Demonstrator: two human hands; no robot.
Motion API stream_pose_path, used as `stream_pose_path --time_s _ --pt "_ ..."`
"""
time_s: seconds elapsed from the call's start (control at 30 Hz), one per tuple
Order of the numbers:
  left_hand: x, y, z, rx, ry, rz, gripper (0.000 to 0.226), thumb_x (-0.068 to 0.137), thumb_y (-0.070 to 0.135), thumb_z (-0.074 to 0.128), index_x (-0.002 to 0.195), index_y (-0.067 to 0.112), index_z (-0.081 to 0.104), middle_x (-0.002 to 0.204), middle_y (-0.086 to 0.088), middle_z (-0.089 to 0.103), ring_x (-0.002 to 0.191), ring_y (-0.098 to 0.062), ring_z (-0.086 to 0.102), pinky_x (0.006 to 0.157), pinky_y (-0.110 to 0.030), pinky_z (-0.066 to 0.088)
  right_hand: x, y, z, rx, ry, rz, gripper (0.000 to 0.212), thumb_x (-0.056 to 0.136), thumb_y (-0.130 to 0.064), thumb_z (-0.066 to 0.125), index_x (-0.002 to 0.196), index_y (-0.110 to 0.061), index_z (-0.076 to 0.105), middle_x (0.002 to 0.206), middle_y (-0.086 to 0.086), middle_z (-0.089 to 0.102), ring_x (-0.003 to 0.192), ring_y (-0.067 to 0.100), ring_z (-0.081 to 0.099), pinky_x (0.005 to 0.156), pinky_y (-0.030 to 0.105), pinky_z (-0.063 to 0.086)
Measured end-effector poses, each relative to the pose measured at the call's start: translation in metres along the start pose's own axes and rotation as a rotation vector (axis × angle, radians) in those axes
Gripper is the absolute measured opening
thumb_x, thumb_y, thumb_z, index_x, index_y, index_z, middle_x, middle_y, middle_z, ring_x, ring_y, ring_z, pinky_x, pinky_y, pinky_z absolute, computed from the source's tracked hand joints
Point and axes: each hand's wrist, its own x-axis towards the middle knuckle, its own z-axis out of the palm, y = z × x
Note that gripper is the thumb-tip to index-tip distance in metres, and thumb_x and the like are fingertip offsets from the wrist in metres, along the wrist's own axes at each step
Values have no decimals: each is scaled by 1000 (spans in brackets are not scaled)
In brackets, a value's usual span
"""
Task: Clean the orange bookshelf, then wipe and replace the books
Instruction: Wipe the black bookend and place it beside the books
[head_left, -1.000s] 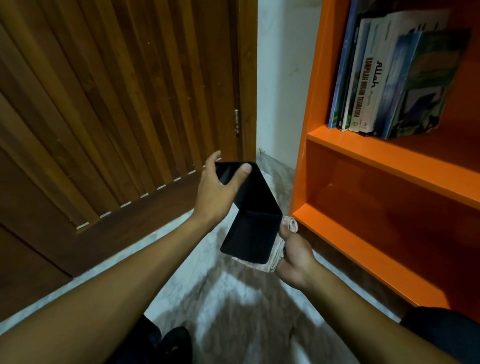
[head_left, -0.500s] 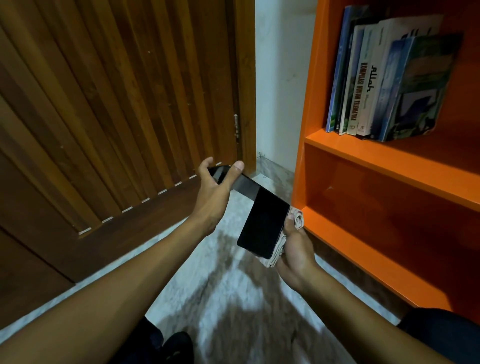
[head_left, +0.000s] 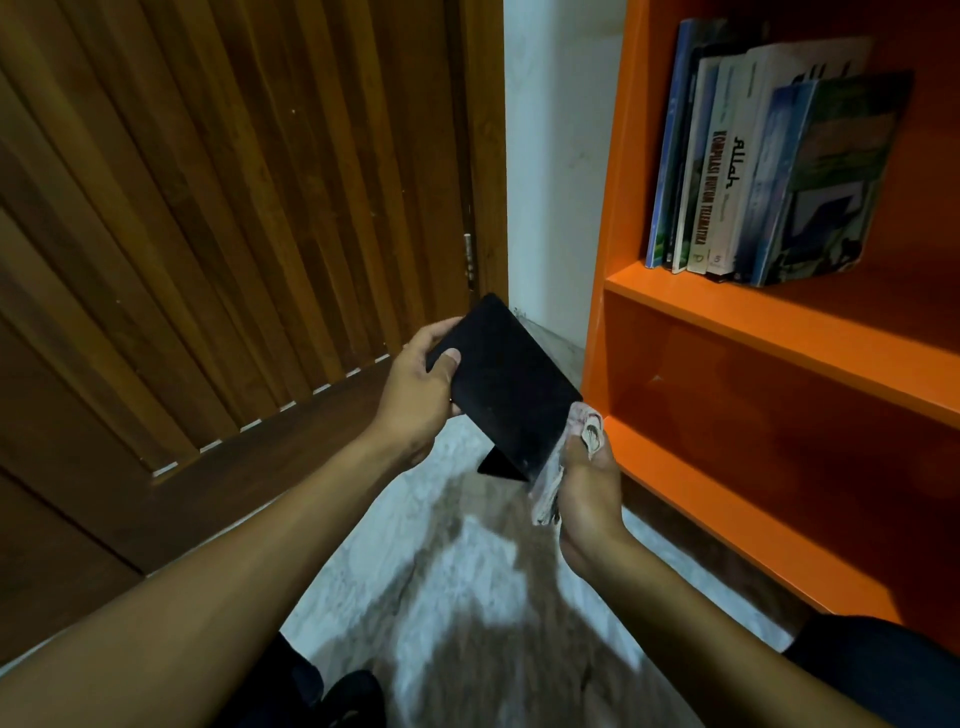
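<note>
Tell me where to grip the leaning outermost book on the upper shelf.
Pinch the green-covered book at its exposed right-hand edge, coming from the open right side. It leans left against the other books, so only that side looks free; the orange bookshelf wall likely blocks the left.

A home room: slatted wooden door (head_left: 234, 234), marble-look floor (head_left: 467, 597), orange bookshelf (head_left: 779, 332) holding books (head_left: 769, 171).

Bookshelf (head_left: 769, 332) cut off at right.
</note>
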Motion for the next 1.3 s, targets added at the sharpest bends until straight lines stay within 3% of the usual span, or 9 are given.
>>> stream_pose_path --time_s 0.13,0.27,0.47,0.6,0.73,0.9,1.03,1.2,1.3 --pt "-6 2 6 52 -89 -7 32 106 9 39 122 31 57 117 5 61 101 -16 64 66 -32 61 0 -5 0 -135 -6 -174 45 107 -30 39 152 -37 33 160 -10 32 148 18 29 117 40 32" --pt "-15 -6 15 249 -270 -4 30 105 8 41 127 22 56 112 0 64 98 -23 66 73 -44 62 -3 -12 4 -356 -79 -303 51 107 -30 38 155 -39 23 164 -16 16 152 6 9 124 45 19" --pt "-20 -22 26 325 -340 -12 25 106 13 40 119 25 57 108 -2 67 92 -20 67 62 -28 56 -4 -15 3 -604 -198 -583 63 99 -8 32 157 -30 19 165 -16 5 150 -2 -10 126 42 -3" --pt "-12 -17 27 145 -177 -93 29 107 13 35 119 14 61 100 -6 68 84 -19 66 59 -28 56 -9 -5 5 -718 -337 -705 62 98 0 34 155 -24 29 162 -19 13 151 0 -3 125 45 -1" --pt "-1 -13 12 12 -20 -155 28 107 12 34 118 11 60 96 -7 65 83 -19 63 63 -26 53 -10 3 -3 -798 -539 -779 58 95 -4 35 151 -20 39 162 -3 29 152 6 11 125 45 5" --pt "8 -13 -8 68 32 -109 26 106 12 38 110 16 63 111 -11 61 93 -24 57 65 -29 48 -13 8 -13 -824 -701 -867 50 94 3 43 138 -16 56 153 -5 42 147 3 26 124 30 10" --pt "14 -10 -21 64 85 -108 28 105 18 42 96 26 68 129 -14 60 111 -32 57 79 -41 50 -18 13 -18 -857 -810 -884 45 93 3 47 131 -16 60 146 -1 53 144 8 36 123 33 18" --pt "19 -2 -31 5 176 -96 26 106 17 42 99 23 66 115 -12 66 99 -27 62 72 -37 54 -29 11 -25 -851 -846 -898 44 89 6 49 123 -20 62 132 -2 61 132 -5 42 116 21 26" --pt "21 0 -37 0 236 -85 23 106 14 42 102 20 64 106 -7 66 89 -20 62 59 -27 53 -31 10 -30 -894 -821 -814 36 93 4 47 114 -21 61 116 -1 65 111 1 54 98 10 36"
